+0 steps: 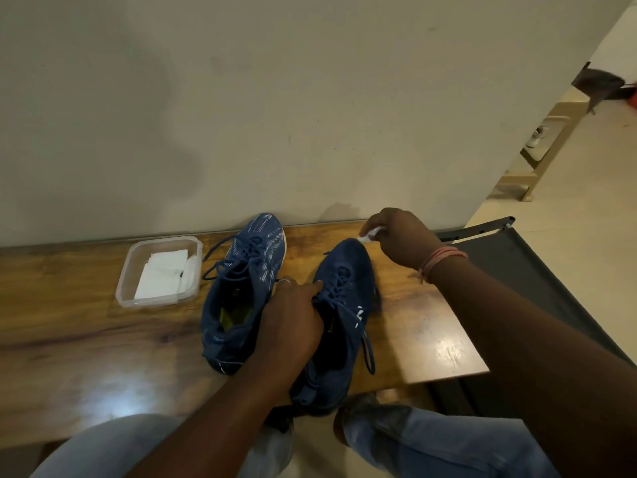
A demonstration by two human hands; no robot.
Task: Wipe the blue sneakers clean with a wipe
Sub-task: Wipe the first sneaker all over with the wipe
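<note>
Sneakers, two, on table (431, 322); your left hand (293, 315) grips right sneaker (344, 305); your right hand (400, 236) pinches wipe (370, 233) at its toe.

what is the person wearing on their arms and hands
Both forearms are bare, with no sleeves in view. The right hand has a band of pinkish threads wound round its wrist. The left hand has a thin pale ring on one finger. No gloves or watch show.
</note>
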